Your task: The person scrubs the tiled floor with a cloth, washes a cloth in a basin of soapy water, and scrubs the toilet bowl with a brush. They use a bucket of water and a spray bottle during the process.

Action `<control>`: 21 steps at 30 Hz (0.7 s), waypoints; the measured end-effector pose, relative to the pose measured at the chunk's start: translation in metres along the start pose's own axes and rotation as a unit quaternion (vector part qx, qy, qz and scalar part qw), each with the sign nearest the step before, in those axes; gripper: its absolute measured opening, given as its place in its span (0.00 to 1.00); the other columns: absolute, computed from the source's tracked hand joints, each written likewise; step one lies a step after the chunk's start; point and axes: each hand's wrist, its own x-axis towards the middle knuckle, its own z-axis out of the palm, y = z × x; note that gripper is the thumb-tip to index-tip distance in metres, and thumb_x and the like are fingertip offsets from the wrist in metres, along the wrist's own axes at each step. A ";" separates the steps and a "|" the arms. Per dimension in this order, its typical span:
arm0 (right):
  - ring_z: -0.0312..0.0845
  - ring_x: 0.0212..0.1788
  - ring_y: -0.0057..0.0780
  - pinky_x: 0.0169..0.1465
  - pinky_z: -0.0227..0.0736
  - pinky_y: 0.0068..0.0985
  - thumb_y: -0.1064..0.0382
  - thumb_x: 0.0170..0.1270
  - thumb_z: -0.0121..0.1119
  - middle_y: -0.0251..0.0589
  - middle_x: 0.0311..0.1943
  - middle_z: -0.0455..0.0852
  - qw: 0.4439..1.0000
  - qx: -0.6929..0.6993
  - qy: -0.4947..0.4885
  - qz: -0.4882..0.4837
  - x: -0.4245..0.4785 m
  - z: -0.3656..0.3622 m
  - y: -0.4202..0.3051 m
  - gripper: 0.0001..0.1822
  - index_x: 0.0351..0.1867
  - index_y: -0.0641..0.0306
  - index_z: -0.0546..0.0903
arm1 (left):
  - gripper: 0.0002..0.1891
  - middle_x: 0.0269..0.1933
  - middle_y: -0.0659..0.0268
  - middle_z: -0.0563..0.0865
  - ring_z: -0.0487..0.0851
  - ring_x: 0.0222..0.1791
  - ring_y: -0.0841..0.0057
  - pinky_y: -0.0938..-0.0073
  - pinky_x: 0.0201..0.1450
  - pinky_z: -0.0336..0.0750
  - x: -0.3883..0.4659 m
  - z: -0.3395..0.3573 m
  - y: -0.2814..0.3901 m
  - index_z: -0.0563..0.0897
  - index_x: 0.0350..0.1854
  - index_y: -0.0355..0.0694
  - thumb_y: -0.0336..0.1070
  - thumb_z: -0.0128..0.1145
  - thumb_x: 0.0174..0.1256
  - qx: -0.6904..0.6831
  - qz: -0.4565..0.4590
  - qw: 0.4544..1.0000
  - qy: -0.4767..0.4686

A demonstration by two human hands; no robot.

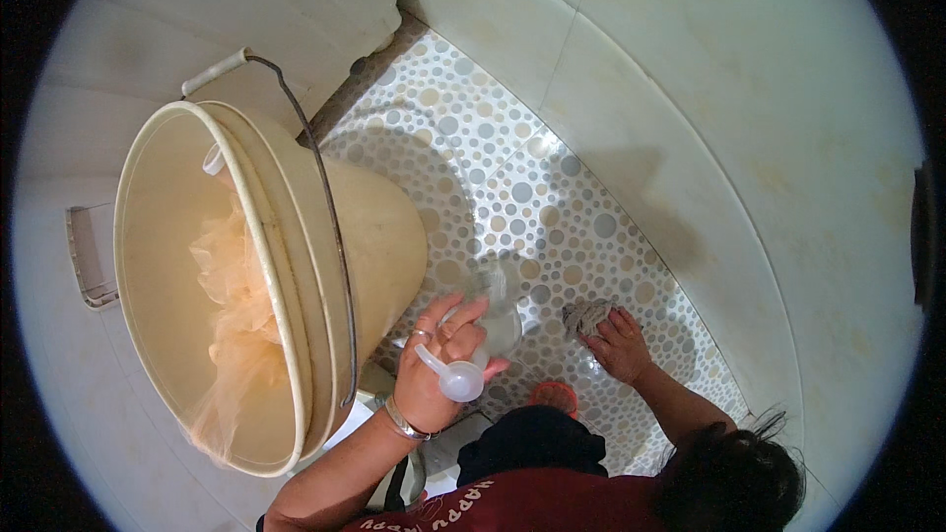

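My left hand is closed around a clear plastic bottle with a white pump or spout top, held above the floor beside a large cream bucket. A wrinkled grey cloth lies under the fingers of my right hand, pressed on the pebble-patterned floor tiles. The cream bucket stands to the left, its wire handle raised along its near side. Inside it is a bunched peach-coloured mesh, partly draped at the rim, and a small white plastic piece.
A white appliance or cabinet stands behind the bucket. Pale tiled wall curves along the right. A small red-orange object is on the floor near my knees. A wire-framed holder is at the left wall.
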 end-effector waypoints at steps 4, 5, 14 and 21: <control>0.64 0.62 0.50 0.65 0.56 0.47 0.61 0.54 0.60 0.47 0.54 0.73 0.998 -0.014 0.038 0.045 0.083 -0.023 0.007 0.24 0.55 0.51 0.77 | 0.21 0.57 0.55 0.77 0.70 0.60 0.55 0.59 0.60 0.67 0.001 -0.001 0.005 0.78 0.35 0.36 0.41 0.72 0.40 0.012 -0.017 1.000 -0.020; 0.64 0.62 0.52 0.65 0.56 0.47 0.62 0.53 0.59 0.49 0.55 0.73 0.992 -0.019 0.106 0.063 0.124 -0.032 0.014 0.26 0.57 0.52 0.75 | 0.21 0.57 0.55 0.77 0.70 0.60 0.55 0.59 0.60 0.67 0.001 -0.001 0.006 0.78 0.35 0.36 0.41 0.72 0.39 0.025 -0.013 0.999 -0.025; 0.66 0.61 0.44 0.63 0.62 0.39 0.64 0.57 0.57 0.43 0.54 0.75 0.960 -0.015 0.275 0.057 0.287 -0.060 0.049 0.20 0.54 0.54 0.77 | 0.22 0.57 0.57 0.77 0.70 0.60 0.54 0.58 0.59 0.68 0.005 -0.001 0.006 0.76 0.37 0.37 0.42 0.72 0.41 0.005 0.008 1.000 -0.012; 0.60 0.62 0.58 0.65 0.54 0.51 0.65 0.54 0.56 0.56 0.56 0.69 0.949 -0.037 0.159 0.270 0.001 -0.007 0.039 0.27 0.60 0.57 0.72 | 0.22 0.57 0.57 0.77 0.71 0.60 0.53 0.57 0.58 0.69 0.001 -0.003 0.004 0.74 0.39 0.39 0.40 0.72 0.44 -0.010 -0.003 1.000 0.021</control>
